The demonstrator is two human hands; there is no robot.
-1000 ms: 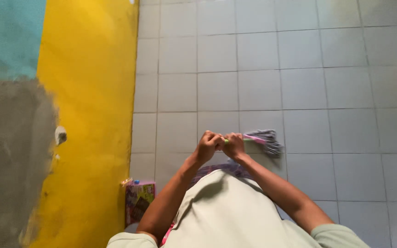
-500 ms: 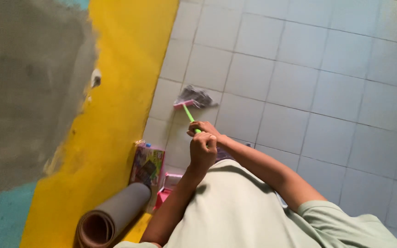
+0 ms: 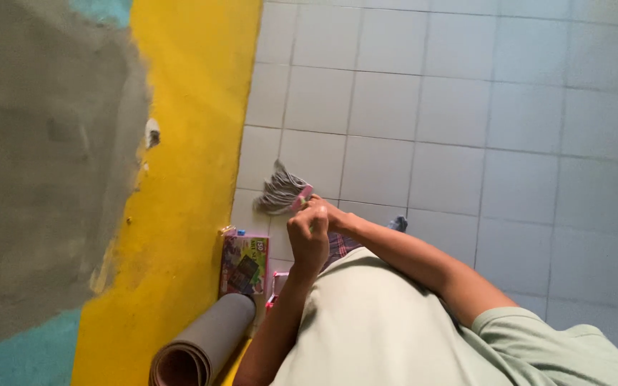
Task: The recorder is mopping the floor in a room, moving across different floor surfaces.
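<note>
Grey tiled floor [image 3: 466, 107] beside yellow wall [image 3: 187, 143]

Single head-worn view, looking steeply down past the wearer's chest onto the tiled floor [image 3: 466, 129]. The yellow wall [image 3: 194, 143] runs along the frame's left side; the floor lies right of it, seen from standing height, the frame tilted.

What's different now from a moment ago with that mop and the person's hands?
The mop head has swung from the open tiles on the person's right across to the left, close by the yellow wall. The left hand and right hand keep gripping the handle together. The grey roll and colourful box lie by the wall as half a second ago.
</note>
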